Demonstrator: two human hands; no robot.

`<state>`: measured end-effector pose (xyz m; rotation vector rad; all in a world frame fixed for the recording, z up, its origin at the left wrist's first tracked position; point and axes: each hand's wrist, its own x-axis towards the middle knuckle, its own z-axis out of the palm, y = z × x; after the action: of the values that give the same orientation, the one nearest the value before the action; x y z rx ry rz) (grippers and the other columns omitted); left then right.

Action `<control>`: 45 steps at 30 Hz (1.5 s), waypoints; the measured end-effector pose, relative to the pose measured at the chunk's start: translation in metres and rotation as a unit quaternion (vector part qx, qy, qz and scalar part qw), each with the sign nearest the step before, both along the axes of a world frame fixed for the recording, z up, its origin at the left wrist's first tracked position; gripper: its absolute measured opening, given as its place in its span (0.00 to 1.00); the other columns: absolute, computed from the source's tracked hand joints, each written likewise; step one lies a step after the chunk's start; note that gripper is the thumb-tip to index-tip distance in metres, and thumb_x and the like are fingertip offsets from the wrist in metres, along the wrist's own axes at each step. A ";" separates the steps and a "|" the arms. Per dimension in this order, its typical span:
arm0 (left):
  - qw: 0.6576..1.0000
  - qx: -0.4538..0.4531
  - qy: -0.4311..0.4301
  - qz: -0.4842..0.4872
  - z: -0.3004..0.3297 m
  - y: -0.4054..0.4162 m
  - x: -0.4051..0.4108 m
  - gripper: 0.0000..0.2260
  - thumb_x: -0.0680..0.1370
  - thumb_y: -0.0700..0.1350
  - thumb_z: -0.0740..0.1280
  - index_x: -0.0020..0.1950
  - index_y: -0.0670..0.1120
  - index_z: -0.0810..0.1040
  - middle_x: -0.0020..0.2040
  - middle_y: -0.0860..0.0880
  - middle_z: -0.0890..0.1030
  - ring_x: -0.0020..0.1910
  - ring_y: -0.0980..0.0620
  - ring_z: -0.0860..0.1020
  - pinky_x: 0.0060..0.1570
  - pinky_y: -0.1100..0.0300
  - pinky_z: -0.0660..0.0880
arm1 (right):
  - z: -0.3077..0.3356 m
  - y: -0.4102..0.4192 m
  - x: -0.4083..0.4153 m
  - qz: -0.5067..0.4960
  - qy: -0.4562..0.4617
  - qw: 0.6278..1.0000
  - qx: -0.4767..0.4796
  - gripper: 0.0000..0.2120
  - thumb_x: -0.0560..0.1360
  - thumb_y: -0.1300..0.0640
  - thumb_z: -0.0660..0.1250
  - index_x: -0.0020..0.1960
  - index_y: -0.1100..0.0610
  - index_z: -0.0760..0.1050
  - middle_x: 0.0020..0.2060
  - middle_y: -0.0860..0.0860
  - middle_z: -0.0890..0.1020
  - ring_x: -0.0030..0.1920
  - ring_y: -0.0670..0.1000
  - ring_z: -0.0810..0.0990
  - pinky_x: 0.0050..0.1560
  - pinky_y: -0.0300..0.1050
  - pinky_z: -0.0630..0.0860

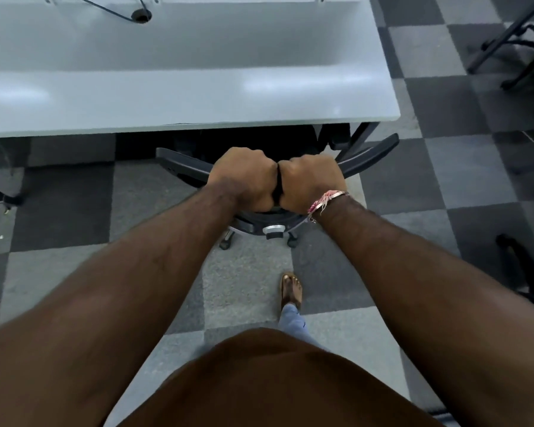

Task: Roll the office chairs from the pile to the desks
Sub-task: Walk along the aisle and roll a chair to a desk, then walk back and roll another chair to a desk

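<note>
- Chair (pixel 179 167) stands at the near edge of the desk (pixel 198 97), its seat out of sight beneath the top and only the curved dark backrest rim showing.
- Backrest rim runs from a left tip near the desk's middle to a right tip (pixel 379 149) just short of the desk's right corner.
- Left hand (pixel 244 180) grips the top of the backrest, fingers curled tight over the rim.
- Right hand (pixel 312 183) grips the same rim just beside it, fingers curled over; the knuckles of both hands touch at the centre.
- A pink thread band (pixel 324 201) circles the right wrist.
- Below the hands, a silver knob (pixel 273 231) and two casters (pixel 225 241) sit on the floor side of the chair.
- Desk top is white and glossy, with a cable hole (pixel 141 16) near its far edge; its front edge lies straight across, just beyond the hands.
- A dark desk leg (pixel 356 140) slants down beside the chair's right tip.
- Carpet (pixel 74 211) is a grey chequer of light and dark tiles, open on the left of the chair and behind it.
- One sandalled foot (pixel 290 291) stands on the carpet behind the chair.
- Another chair base (pixel 518 266) lies at the right edge, well apart, and dark frame legs (pixel 506 38) stand at the upper right, past the desk's end.
</note>
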<state>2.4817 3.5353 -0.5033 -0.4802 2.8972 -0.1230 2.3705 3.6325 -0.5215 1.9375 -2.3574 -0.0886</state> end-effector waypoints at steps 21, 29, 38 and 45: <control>0.997 0.024 -0.055 0.040 0.013 -0.044 -0.051 0.11 0.70 0.55 0.66 0.34 0.52 0.69 0.31 0.54 0.72 0.32 0.48 0.73 0.35 0.56 0.71 | 0.003 -0.050 -0.056 0.057 0.008 0.998 -0.016 0.09 0.66 0.47 0.68 0.39 0.53 0.77 0.33 0.51 0.82 0.34 0.57 0.81 0.33 0.44 0.63; 0.995 0.049 -0.061 0.068 0.030 -0.042 -0.029 0.10 0.68 0.57 0.68 0.41 0.52 0.76 0.38 0.53 0.80 0.38 0.47 0.81 0.35 0.56 0.74 | 0.009 -0.047 -0.047 0.083 -0.079 0.993 0.013 0.18 0.68 0.35 0.64 0.43 0.49 0.69 0.41 0.48 0.81 0.40 0.55 0.81 0.35 0.46 0.67; 0.980 0.009 0.058 0.189 0.050 -0.061 0.063 0.11 0.72 0.54 0.69 0.49 0.49 0.80 0.46 0.50 0.82 0.45 0.46 0.81 0.39 0.56 0.70 | 0.039 -0.107 0.023 0.164 -0.082 0.983 -0.008 0.16 0.68 0.45 0.67 0.50 0.53 0.72 0.45 0.51 0.80 0.44 0.57 0.79 0.38 0.46 0.68; 0.961 -0.011 0.070 0.268 0.061 -0.107 0.185 0.16 0.75 0.60 0.69 0.53 0.49 0.80 0.47 0.50 0.83 0.46 0.48 0.82 0.44 0.52 0.79 | 0.058 -0.178 0.141 0.238 -0.061 0.969 0.009 0.20 0.71 0.42 0.67 0.55 0.55 0.73 0.51 0.53 0.81 0.50 0.58 0.79 0.42 0.47 0.66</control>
<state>2.6672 3.4285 -0.4424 -1.2978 2.7785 -0.0375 2.5119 3.4545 -0.4631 2.5185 -1.8850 0.0450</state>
